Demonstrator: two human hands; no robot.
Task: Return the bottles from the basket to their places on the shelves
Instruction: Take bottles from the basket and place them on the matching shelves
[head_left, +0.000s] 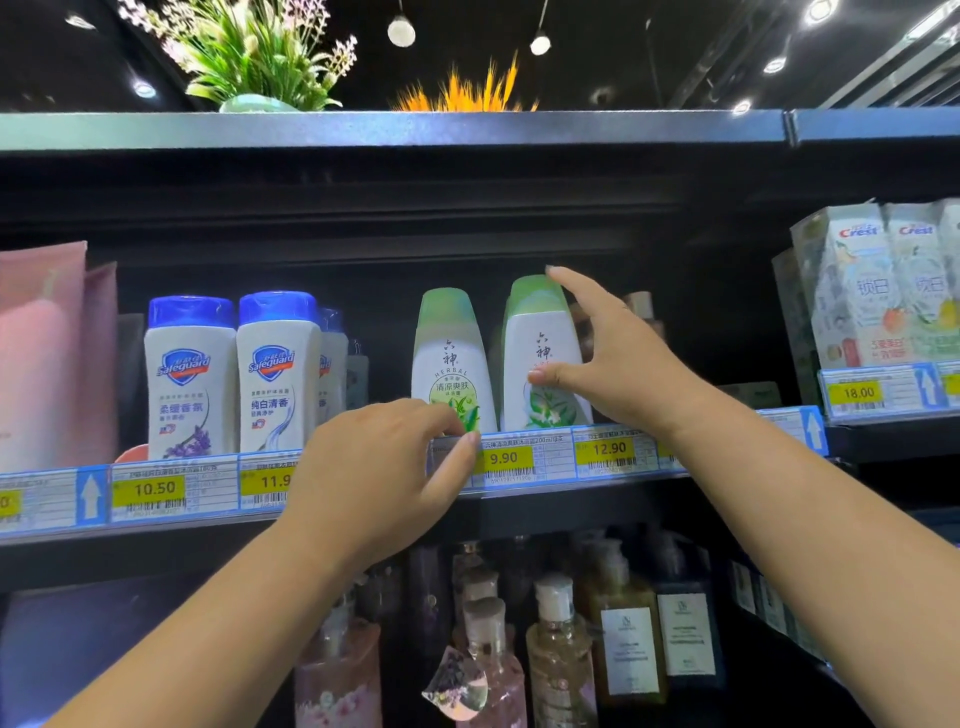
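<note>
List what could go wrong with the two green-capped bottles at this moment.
1. The right green-capped bottle stands at the shelf's front, just behind the price strip. The right hand touches it high up, so a push could tip it.
2. The left hand has its fingers at the base of the left green-capped bottle. A nudge there might slide it over the strip onto the pump bottles below.
</note>
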